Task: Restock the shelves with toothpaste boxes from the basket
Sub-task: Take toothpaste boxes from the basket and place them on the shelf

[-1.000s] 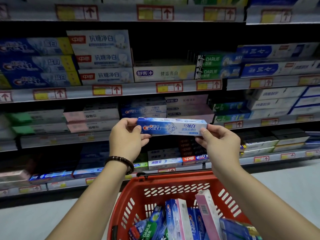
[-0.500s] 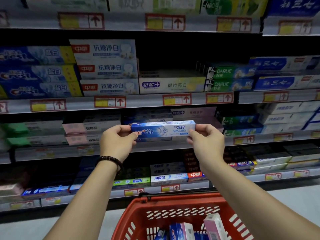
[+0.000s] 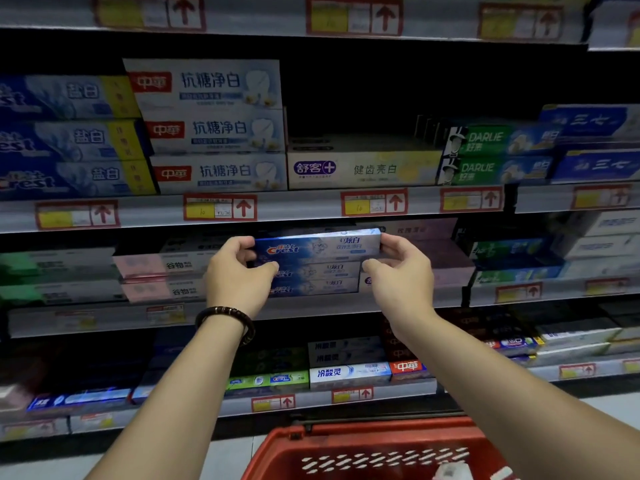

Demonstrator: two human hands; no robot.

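A blue and white Crest toothpaste box (image 3: 317,245) is held level at the front of the middle shelf, right above a stack of two matching Crest boxes (image 3: 313,280). My left hand (image 3: 239,271) pinches its left end and my right hand (image 3: 401,271) pinches its right end. Whether the box touches the stack I cannot tell. The red basket (image 3: 349,448) sits low in front of me; only its far rim and the top of one pale box (image 3: 450,471) show.
Shelves full of toothpaste boxes run across the view: pink boxes (image 3: 156,277) left of the Crest stack, pale pink ones (image 3: 446,258) right of it. The shelf edge (image 3: 311,206) with price tags hangs just above the held box. A dark gap (image 3: 363,109) lies over the yellow-white box.
Both hands have carried the Crest box forward and up, away from the basket, to the middle shelf above the matching stack. The basket has slid mostly below the view.
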